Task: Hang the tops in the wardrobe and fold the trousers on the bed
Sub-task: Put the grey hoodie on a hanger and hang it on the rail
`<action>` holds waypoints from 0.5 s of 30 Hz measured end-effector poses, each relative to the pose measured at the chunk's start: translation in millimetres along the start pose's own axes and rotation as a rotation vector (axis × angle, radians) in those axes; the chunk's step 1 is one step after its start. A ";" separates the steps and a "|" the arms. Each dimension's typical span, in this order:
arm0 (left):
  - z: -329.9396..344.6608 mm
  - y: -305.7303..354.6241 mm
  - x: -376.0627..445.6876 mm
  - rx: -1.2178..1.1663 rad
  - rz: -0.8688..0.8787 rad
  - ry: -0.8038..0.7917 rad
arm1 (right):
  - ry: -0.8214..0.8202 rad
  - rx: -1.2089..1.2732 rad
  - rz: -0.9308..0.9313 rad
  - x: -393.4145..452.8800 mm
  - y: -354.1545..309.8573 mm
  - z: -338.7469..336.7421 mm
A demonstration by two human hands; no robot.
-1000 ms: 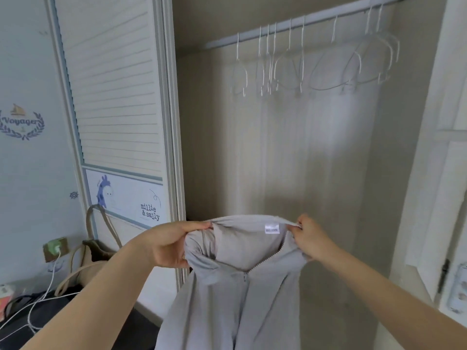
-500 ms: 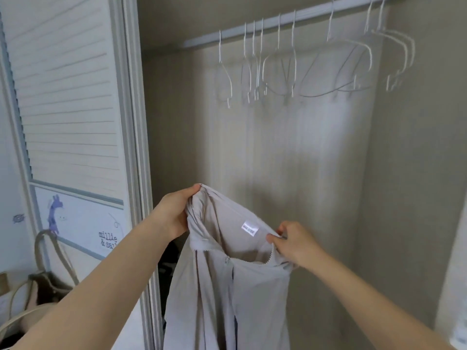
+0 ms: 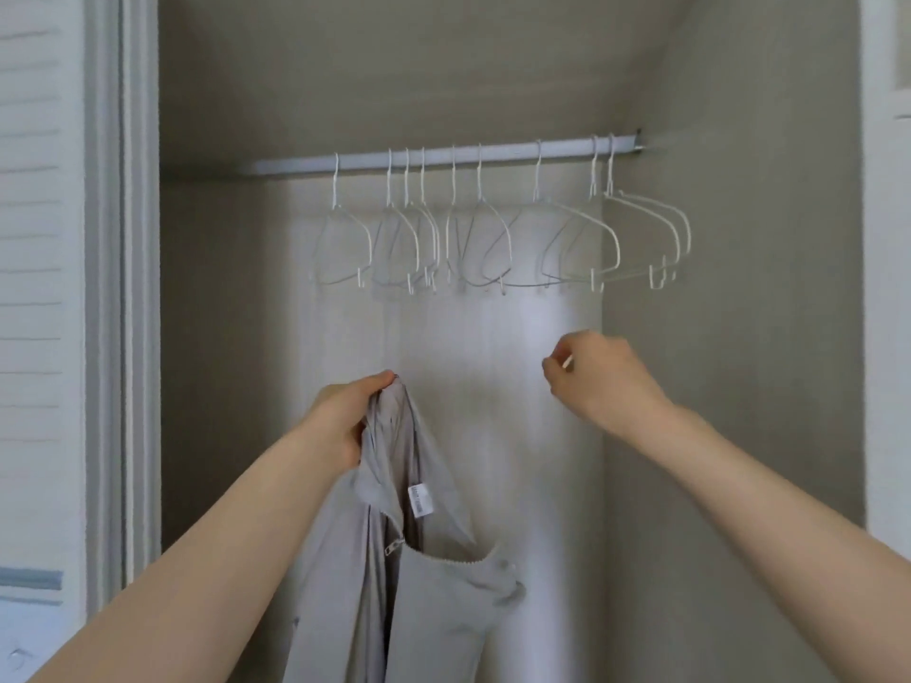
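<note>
A light grey zip-up top (image 3: 419, 574) hangs limp in front of the open wardrobe, its white neck label showing. My left hand (image 3: 345, 416) is shut on its collar and holds it up by one side. My right hand (image 3: 599, 377) is raised free of the cloth, fingers loosely curled with nothing in them, a little below the hangers. Several empty white wire hangers (image 3: 493, 239) hang along the wardrobe rail (image 3: 443, 157), the nearest ones up and to the right of my right hand.
A white louvred sliding door (image 3: 59, 288) stands at the left of the opening. The wardrobe's beige side wall (image 3: 729, 337) closes the right, with a white door edge (image 3: 887, 239) beyond it.
My right hand let go of the top's collar and rose toward the hangers. The top now hangs from my left hand alone. My view tilted up toward the rail.
</note>
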State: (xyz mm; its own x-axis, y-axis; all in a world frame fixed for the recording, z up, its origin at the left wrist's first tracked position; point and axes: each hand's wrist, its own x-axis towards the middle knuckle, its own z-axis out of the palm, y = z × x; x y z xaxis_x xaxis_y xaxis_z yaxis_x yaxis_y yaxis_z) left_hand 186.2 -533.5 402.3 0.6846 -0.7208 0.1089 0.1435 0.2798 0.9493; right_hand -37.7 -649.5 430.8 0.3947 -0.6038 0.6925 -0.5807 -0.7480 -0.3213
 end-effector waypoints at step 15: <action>29.7 1.6 60.5 -0.033 0.041 -0.116 | 0.385 -0.416 0.156 165.8 -1.9 -112.6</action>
State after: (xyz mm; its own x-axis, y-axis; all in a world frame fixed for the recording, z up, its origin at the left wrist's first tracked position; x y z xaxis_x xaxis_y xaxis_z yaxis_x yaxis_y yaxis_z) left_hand 206.6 -595.5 419.2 0.6034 -0.7762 0.1827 0.1422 0.3302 0.9331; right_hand -51.3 -717.2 619.0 0.0397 -0.4964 0.8672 -0.8725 -0.4402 -0.2120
